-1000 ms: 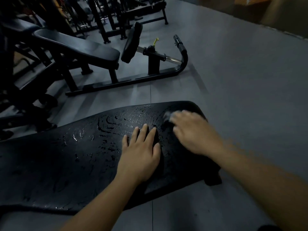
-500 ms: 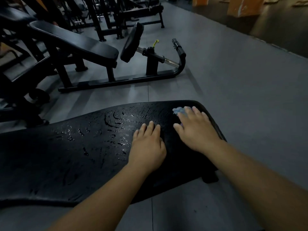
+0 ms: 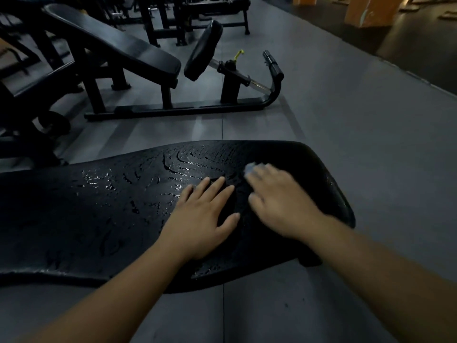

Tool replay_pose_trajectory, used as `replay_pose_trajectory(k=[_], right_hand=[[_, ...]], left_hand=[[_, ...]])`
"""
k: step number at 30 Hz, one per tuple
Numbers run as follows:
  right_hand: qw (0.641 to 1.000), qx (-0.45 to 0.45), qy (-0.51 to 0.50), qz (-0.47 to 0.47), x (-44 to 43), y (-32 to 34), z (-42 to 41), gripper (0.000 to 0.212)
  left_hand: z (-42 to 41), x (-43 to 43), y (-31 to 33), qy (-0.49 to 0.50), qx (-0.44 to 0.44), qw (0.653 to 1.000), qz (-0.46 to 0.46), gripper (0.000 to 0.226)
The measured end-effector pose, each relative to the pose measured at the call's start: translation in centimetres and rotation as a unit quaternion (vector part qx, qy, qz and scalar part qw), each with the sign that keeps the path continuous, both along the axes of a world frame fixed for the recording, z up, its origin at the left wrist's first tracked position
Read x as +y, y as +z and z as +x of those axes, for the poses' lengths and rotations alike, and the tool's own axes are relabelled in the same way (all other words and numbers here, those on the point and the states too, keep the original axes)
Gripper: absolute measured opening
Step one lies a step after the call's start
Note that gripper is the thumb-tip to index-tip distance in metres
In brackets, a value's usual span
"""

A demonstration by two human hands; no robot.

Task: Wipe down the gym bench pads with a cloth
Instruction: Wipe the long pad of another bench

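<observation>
Bench pad (image 3: pixel 99 219), wet-streaked, bears the left hand (image 3: pixel 200 224) flat, fingers straight. Blurred right hand (image 3: pixel 279 206) presses a pale cloth (image 3: pixel 249 168) down, fingers extended.

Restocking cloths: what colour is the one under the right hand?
The cloth is pale blue; head view.

1. The wet bench pad (image 3: pixel 94 214) lies open leftward of the left hand (image 3: pixel 200 221)
2. Bare grey floor (image 3: pixel 371 157) spreads right of the pad
3. An incline bench (image 3: pixel 128 48) stands beyond, well apart
</observation>
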State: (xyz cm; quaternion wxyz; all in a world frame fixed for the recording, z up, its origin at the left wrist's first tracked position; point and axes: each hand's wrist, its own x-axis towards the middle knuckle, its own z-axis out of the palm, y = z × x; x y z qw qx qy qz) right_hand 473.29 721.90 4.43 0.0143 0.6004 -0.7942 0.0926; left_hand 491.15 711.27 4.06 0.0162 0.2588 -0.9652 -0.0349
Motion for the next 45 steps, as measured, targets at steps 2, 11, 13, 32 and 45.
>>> replay_pose_trajectory(k=[2,11,13,32,45], right_hand=[[0.995,-0.046,0.088,-0.001,3.4,0.1,2.7,0.063],[0.995,0.013,-0.096,0.002,-1.7,-0.6,-1.5,0.075],[1.000,0.004,0.015,-0.002,1.1,-0.5,2.2,0.072],[0.991,0.001,-0.128,0.041,-2.6,0.2,-1.5,0.065],[0.992,-0.065,-0.110,0.010,-6.8,-0.2,-4.4,0.055]], left_hand=[[0.0,0.0,0.0,0.001,0.005,1.000,0.003,0.082],[0.0,0.0,0.0,0.005,0.030,0.999,0.015,0.079],[0.1,-0.1,0.0,0.004,0.036,0.999,0.016,0.080],[-0.1,-0.1,-0.2,0.048,0.124,0.991,0.004,0.047],[0.7,-2.3,0.6,0.063,0.011,0.998,-0.002,0.061]])
